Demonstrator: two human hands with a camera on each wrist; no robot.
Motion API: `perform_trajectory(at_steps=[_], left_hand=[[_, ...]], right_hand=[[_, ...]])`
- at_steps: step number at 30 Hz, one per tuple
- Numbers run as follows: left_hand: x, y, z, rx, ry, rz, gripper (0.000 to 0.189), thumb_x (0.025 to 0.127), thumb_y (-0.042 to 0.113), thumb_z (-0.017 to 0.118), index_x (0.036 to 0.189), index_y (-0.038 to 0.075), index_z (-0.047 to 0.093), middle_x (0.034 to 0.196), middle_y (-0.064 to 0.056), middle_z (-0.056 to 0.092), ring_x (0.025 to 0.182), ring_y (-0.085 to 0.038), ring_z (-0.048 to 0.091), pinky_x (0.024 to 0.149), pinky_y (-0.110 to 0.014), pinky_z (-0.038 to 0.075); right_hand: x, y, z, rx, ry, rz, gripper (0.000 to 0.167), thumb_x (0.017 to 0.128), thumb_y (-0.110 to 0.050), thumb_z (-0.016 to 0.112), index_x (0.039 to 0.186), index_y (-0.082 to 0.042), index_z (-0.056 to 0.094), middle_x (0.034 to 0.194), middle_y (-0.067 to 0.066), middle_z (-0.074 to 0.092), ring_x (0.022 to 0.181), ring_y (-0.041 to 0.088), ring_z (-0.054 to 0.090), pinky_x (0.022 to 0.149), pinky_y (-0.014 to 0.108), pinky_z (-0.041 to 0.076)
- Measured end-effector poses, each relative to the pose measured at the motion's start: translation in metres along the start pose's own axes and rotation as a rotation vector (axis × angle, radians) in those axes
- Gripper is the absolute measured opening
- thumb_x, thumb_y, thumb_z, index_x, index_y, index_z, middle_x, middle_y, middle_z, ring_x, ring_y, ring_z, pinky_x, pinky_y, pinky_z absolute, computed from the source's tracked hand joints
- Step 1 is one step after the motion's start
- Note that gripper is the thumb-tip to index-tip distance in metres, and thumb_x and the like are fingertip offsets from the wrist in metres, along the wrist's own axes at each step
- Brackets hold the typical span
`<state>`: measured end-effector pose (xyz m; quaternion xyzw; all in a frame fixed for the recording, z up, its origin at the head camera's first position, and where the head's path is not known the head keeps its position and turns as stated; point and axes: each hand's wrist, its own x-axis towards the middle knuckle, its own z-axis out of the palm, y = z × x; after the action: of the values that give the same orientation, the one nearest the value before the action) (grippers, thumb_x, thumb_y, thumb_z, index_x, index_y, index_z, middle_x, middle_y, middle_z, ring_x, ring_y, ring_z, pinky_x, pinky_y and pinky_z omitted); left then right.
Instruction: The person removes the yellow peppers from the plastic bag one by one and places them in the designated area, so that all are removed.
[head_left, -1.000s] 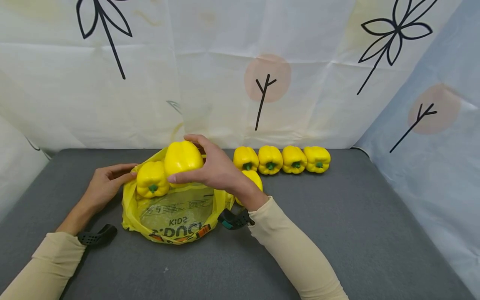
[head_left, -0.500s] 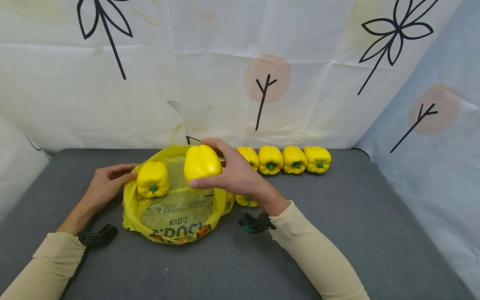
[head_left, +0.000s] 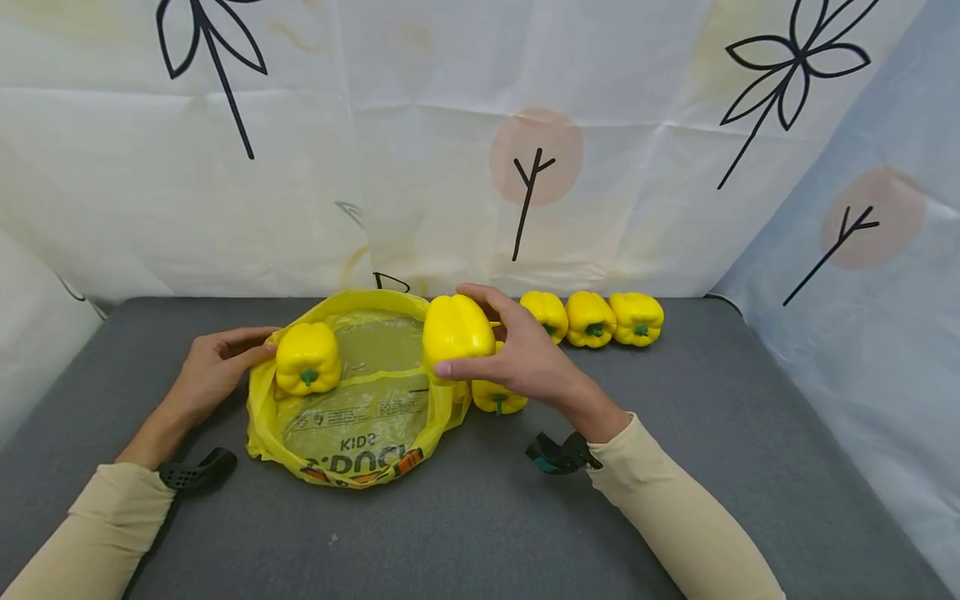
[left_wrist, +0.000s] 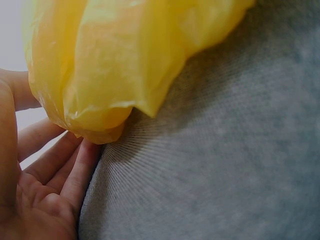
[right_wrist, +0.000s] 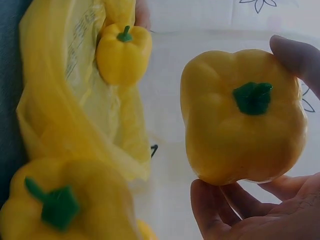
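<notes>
A yellow plastic bag (head_left: pixel 360 462) lies with its mouth spread wide, printed letters showing inside. My left hand (head_left: pixel 213 371) pinches its left rim between thumb and fingers; the left wrist view shows the yellow film (left_wrist: pixel 115 60) against the fingertips. Inside the bag, close by that hand, sits a yellow bell pepper (head_left: pixel 307 358) with its green stem facing forward. My right hand (head_left: pixel 525 350) grips another bell pepper (head_left: pixel 456 333) from its right side, raised over the bag's right rim. In the right wrist view, this held pepper (right_wrist: pixel 240 135) shows its green stem between thumb and fingers.
A back row of bell peppers (head_left: pixel 591 319) stands along the table's far edge, its left end hidden by my right hand. Another bell pepper (head_left: pixel 498 397) sits just right of the bag on the grey table (head_left: pixel 465 533). A patterned white cloth (head_left: pixel 420 167) rises behind.
My right hand has carried its pepper rightward from beside the other pepper in the bag to the bag's right rim. My left hand and the bag have stayed in place.
</notes>
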<state>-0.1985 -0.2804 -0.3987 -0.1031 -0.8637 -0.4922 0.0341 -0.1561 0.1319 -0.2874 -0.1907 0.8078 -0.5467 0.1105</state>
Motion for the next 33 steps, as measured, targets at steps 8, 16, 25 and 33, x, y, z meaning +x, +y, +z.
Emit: perform_trajectory(at_steps=[8, 16, 25, 33], left_hand=[[0.001, 0.001, 0.001, 0.011, 0.006, 0.004, 0.050, 0.104, 0.033, 0.062, 0.139, -0.003, 0.059, 0.113, 0.030, 0.058, 0.105, 0.011, 0.053, 0.082, -0.007, 0.045], [0.001, 0.001, 0.002, 0.000, 0.002, 0.017, 0.049, 0.104, 0.031, 0.061, 0.139, -0.003, 0.059, 0.113, 0.030, 0.059, 0.104, 0.010, 0.054, 0.082, -0.008, 0.046], [0.002, -0.002, 0.001, 0.008, 0.000, 0.008, 0.047, 0.104, 0.027, 0.061, 0.140, -0.004, 0.058, 0.112, 0.030, 0.058, 0.104, 0.011, 0.054, 0.082, -0.007, 0.045], [0.001, -0.004, 0.000, 0.002, 0.005, 0.012, 0.047, 0.104, 0.024, 0.061, 0.140, -0.006, 0.057, 0.112, 0.030, 0.058, 0.103, 0.012, 0.054, 0.081, -0.007, 0.046]], right_hand=[[-0.013, 0.010, -0.016, 0.060, 0.015, 0.012, 0.087, 0.084, -0.024, 0.086, 0.156, -0.027, 0.037, 0.143, 0.001, 0.045, 0.113, 0.030, 0.061, 0.085, 0.044, 0.058], [-0.027, 0.018, -0.030, 0.018, 0.065, 0.016, 0.087, 0.084, -0.024, 0.086, 0.156, -0.023, 0.037, 0.148, 0.001, 0.040, 0.115, 0.031, 0.058, 0.088, 0.044, 0.057], [-0.039, 0.027, -0.046, -0.033, 0.112, 0.034, 0.089, 0.084, -0.026, 0.086, 0.157, -0.022, 0.036, 0.153, 0.000, 0.038, 0.128, 0.028, 0.051, 0.098, 0.046, 0.051], [-0.044, 0.038, -0.059, -0.016, 0.118, 0.057, 0.088, 0.086, -0.021, 0.084, 0.158, -0.017, 0.034, 0.151, 0.006, 0.037, 0.119, 0.035, 0.056, 0.091, 0.042, 0.055]])
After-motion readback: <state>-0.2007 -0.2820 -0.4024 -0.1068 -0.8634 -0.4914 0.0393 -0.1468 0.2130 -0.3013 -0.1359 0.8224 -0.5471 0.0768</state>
